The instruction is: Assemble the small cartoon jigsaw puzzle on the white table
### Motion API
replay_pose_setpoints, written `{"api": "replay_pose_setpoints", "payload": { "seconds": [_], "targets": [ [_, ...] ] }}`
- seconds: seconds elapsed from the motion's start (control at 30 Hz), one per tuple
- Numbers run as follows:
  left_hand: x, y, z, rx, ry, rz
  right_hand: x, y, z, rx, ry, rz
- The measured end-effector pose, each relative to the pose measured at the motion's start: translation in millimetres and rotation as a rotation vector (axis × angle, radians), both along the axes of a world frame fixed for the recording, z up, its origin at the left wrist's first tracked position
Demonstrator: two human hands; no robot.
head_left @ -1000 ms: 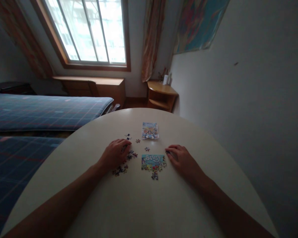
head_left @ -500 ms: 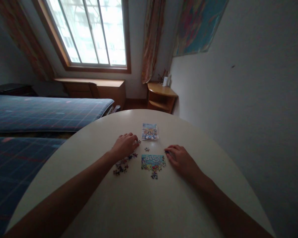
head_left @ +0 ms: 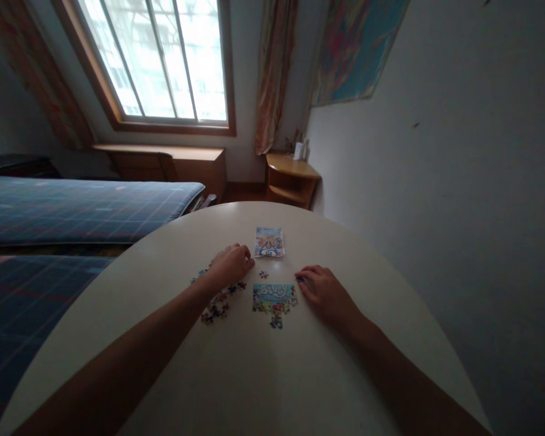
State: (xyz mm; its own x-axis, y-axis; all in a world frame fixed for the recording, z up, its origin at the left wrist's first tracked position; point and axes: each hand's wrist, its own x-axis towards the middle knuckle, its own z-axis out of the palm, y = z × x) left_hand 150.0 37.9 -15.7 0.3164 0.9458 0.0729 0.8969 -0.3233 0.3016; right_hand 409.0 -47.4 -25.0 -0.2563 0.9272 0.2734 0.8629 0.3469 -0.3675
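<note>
A partly joined jigsaw puzzle with "Bluey" lettering lies on the round table, its lower edge ragged. Left of it is a heap of loose puzzle pieces, partly hidden by my left forearm. My left hand is closed beyond the heap, a small puzzle piece at its fingertips. To the right of the joined part, my right hand rests on the table, fingers pinched on a dark puzzle piece. One loose piece lies just above the puzzle. Behind it is a printed picture sheet or packet.
The pale round table fills the foreground. A bed with a plaid mattress stands to the left. A wall runs along the right. Further back are a wooden desk and a corner shelf.
The camera view has turned slightly, so things sit a little further left. My left fingers cover more of the small piece. My right hand stays beside the puzzle.
</note>
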Motion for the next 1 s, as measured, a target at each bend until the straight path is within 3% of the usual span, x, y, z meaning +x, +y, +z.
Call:
{"api": "replay_pose_setpoints", "payload": {
  "seconds": [0.37,0.63,0.77,1.0],
  "targets": [
    [-10,-13,-5.0,-0.025,-0.209,-0.068,3,1,-4.7,0.026,-0.010,0.032],
    [0,-66,4.9,-0.044,-0.463,-0.076,-18,-18,17.9,0.066,0.201,0.071],
    [9,-94,5.7,-0.180,-0.799,-0.041,-38,-41,31.3,-0.006,0.335,0.190],
    [9,-111,5.8,-0.353,-0.942,-0.076,-46,-49,31.2,0.016,0.369,0.274]
  ]
}}
